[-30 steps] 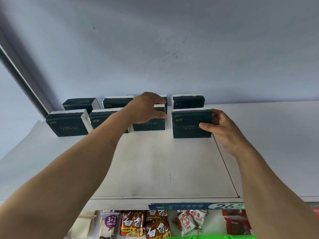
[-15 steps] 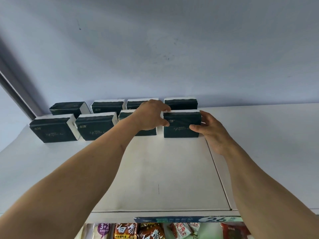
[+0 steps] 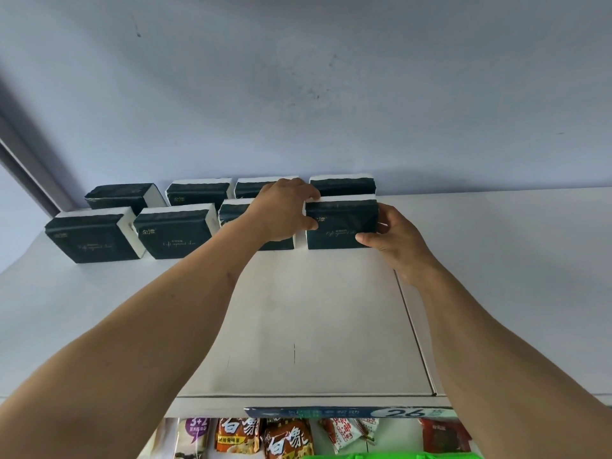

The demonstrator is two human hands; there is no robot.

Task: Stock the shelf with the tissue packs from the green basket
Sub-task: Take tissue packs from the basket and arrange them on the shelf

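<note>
Pushed back since the earlier frame, the front-right tissue pack lies long axis crosswise between the left hand and right hand, fingers gripping its ends, just before the rear pack.

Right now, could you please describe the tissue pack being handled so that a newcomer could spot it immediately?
Look at the white top shelf against the wall, where dark tissue packs stand in two rows. The handled tissue pack is the rightmost of the front row. Unlike its neighbours, it is gripped by the left hand and the right hand.
</note>
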